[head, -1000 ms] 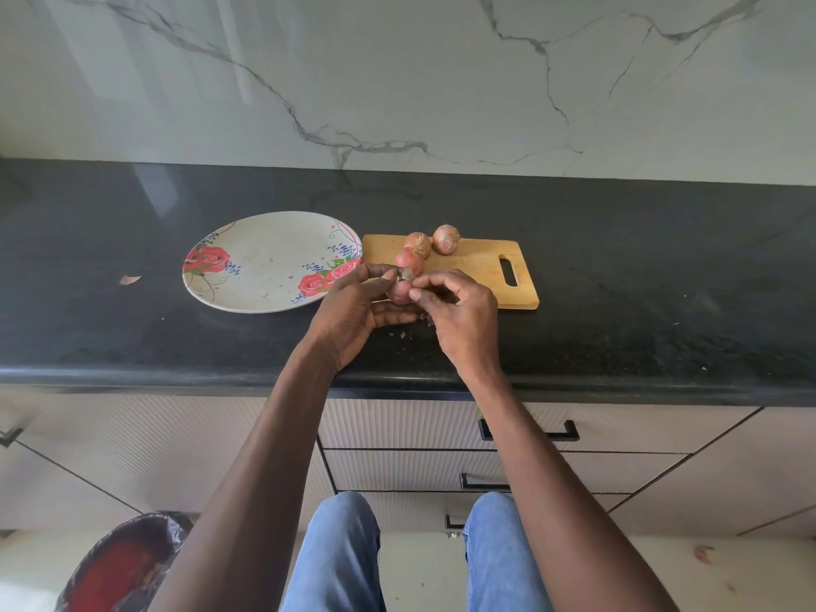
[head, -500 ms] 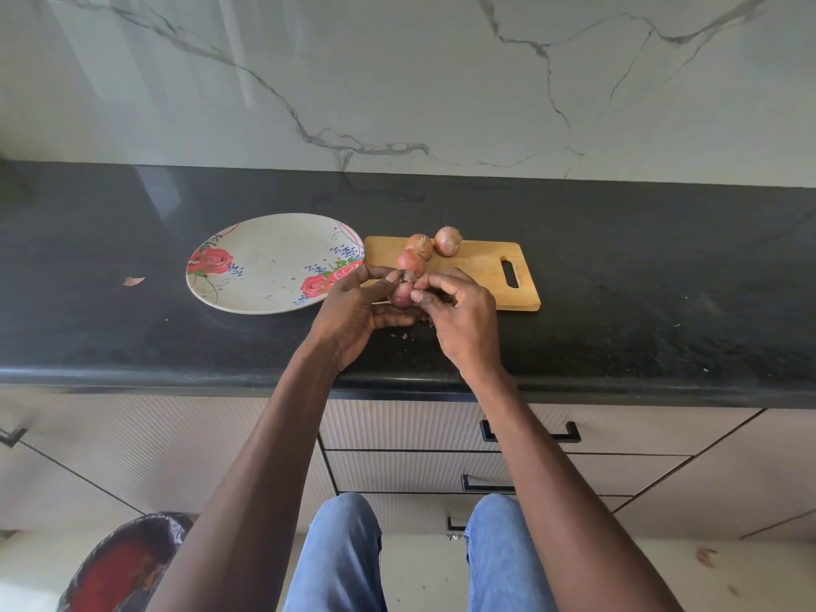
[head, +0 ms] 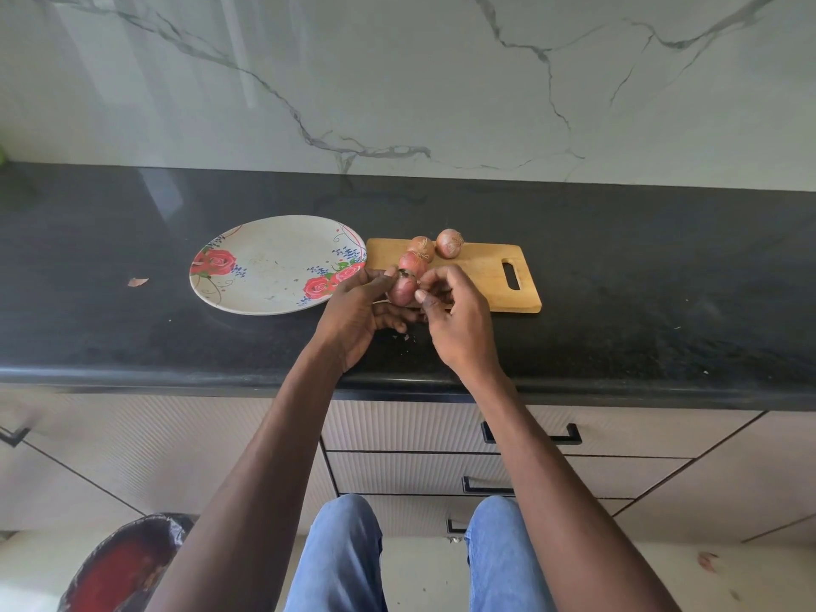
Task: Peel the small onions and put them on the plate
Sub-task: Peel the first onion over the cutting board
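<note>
L hand (head: 353, 315) holds an onion (head: 402, 290) above the bench (head: 618, 302), close to the front edge, roughly mid-length; thumb on top, fingers curled under it. R hand (head: 459, 320) has its grip narrow, thumb and fingertips bunched against the onion's right side, prob. pinching skin, though the skin itself is too small to make out. Onion looks pink-red w/ a dark tuft at its top end.

Board (head: 477, 276) lies just behind the hands, handle slot toward the right end. Three unpeeled onions sit on its back-left part: one (head: 450, 243) at the back edge, one (head: 421, 246) touching it on the left, one (head: 413, 262) just in front, nearest the held onion.

Plate (head: 265, 267), floral, sits left of the board, its rim touching or nearly touching the board's left edge; no onions on it. A few skin bits (head: 407, 337) lie on the bench below the hands. A scrap (head: 137, 282) lies well left of the plate.

Below the front edge: drawers (head: 441, 430) w/ dark handles, jeans (head: 335, 563), and a bin (head: 119, 567) at the floor, lower left.
</note>
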The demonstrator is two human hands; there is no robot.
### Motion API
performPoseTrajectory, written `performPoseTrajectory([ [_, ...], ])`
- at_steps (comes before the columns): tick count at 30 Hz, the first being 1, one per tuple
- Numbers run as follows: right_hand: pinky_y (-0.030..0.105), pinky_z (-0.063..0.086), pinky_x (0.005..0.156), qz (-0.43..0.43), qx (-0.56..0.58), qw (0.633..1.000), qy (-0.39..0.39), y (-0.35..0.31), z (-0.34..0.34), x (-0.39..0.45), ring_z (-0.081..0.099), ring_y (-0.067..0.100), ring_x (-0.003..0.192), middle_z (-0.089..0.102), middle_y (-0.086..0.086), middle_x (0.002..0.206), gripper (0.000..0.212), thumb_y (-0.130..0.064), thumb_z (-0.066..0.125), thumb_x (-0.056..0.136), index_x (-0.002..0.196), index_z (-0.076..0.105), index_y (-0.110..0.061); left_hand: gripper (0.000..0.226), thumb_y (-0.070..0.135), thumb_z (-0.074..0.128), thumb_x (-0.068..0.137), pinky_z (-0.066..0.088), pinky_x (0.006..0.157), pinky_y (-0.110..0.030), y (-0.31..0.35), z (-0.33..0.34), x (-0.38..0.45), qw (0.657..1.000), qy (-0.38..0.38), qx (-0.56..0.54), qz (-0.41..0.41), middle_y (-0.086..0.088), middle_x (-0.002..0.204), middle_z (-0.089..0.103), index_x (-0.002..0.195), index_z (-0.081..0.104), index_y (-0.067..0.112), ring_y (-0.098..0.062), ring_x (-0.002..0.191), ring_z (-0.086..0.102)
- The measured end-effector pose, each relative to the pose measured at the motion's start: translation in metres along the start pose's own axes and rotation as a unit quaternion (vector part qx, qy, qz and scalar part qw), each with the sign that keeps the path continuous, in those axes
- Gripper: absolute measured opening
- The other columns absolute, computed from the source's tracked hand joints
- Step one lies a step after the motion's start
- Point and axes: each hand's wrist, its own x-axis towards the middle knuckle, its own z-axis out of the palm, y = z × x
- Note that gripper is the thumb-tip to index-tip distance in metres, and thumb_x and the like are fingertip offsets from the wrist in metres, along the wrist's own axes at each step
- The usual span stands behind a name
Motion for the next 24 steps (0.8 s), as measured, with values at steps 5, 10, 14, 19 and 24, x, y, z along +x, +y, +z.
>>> performPoseTrajectory([
  [5,0.026,0.054,0.091,0.005,0.019,0.999,0.035,-0.0035,-0.0005,0.0012,0.065,0.01,0.102,0.071,0.0,0.106,0.022,-0.004,0.077,0.084,0.106,0.076,-0.008,0.026,0.021,0.06,0.097,0.056,0.05,-0.026,-0.0005,0.0009,-0.0005,1.0,-0.021,0.014,0.01,-0.018,0.084,0.071,0.114,0.058,0.002,-0.025,0.064,0.072],
  [10,0.021,0.052,0.082,-0.013,0.017,0.998,0.051,-0.0009,-0.0006,0.001,0.065,0.008,0.089,0.069,-0.001,0.091,0.006,0.0,0.075,0.084,0.087,0.073,-0.005,0.045,0.028,0.068,0.085,0.058,0.054,-0.026,-0.0005,-0.0001,-0.0013,0.999,-0.032,0.025,0.008,-0.021,0.089,0.071,0.119,0.058,0.0,-0.027,0.07,0.072],
  [14,0.006,0.041,0.077,-0.028,-0.029,0.999,0.02,-0.0014,0.0016,0.0013,0.054,0.004,0.085,0.06,-0.002,0.091,0.009,0.003,0.068,0.088,0.087,0.064,-0.005,0.041,0.026,0.068,0.086,0.059,0.054,-0.026,-0.0006,-0.0012,-0.0004,0.999,-0.027,0.023,0.002,-0.018,0.086,0.072,0.116,0.057,0.001,-0.026,0.068,0.073],
  [19,0.009,0.037,0.075,-0.044,-0.076,0.996,-0.027,0.0044,0.0074,0.0015,0.05,0.016,0.09,0.05,0.001,0.095,0.014,0.005,0.059,0.093,0.09,0.053,-0.007,0.02,0.017,0.063,0.097,0.05,0.042,-0.024,-0.0025,-0.0036,0.0012,0.999,0.005,0.042,0.006,-0.013,0.078,0.068,0.109,0.06,0.002,-0.017,0.05,0.062],
  [24,0.007,0.037,0.076,-0.044,-0.06,0.997,-0.028,0.0052,0.006,0.0001,0.046,0.014,0.089,0.048,0.001,0.096,0.018,0.005,0.056,0.096,0.092,0.048,-0.01,0.016,0.023,0.062,0.099,0.044,0.037,-0.024,-0.0058,-0.0035,0.0027,0.997,0.027,0.067,0.022,-0.009,0.076,0.067,0.102,0.062,0.008,-0.016,0.044,0.056],
])
